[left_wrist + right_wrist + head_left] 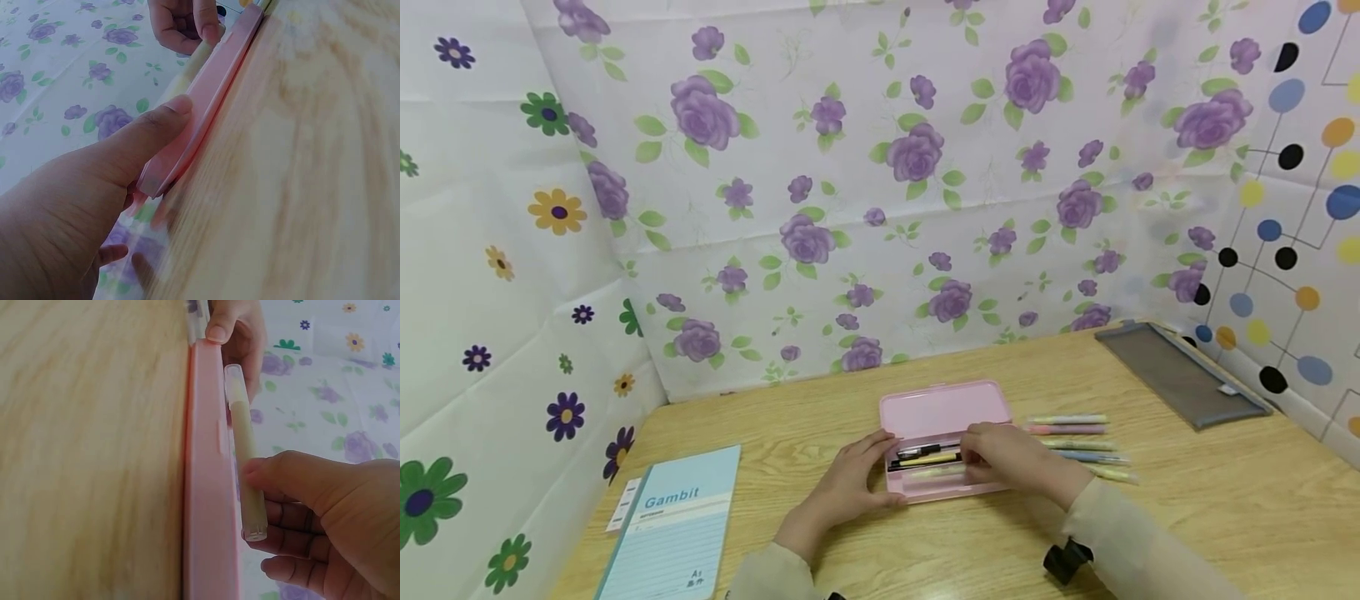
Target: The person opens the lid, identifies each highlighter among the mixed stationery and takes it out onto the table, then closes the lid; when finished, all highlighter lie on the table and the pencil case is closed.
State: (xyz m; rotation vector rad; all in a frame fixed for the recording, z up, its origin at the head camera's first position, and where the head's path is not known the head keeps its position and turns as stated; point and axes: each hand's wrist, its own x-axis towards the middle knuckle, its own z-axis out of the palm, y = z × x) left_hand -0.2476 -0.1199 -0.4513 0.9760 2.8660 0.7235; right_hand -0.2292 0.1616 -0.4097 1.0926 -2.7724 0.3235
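Note:
A pink pencil case (946,408) lies on the table with its lid raised at the back. Inside it are a black pen (930,450) and a yellow-and-black pen (934,459). My left hand (847,482) holds the case's left end, its thumb on the front wall and the other fingers round the far side. Between thumb and fingers, my right hand (331,519) pinches a pale yellow highlighter (245,447) with a clear cap. That highlighter lies lengthwise over the case's front part, close to its rim; whether it touches the inside I cannot tell.
Several highlighters (1078,431) lie side by side on the table, right of the case. Farther right is a grey mesh pouch (1180,375). A blue notebook (673,525) lies at the left, partly over a white card (622,506). Patterned cloth hangs behind the table.

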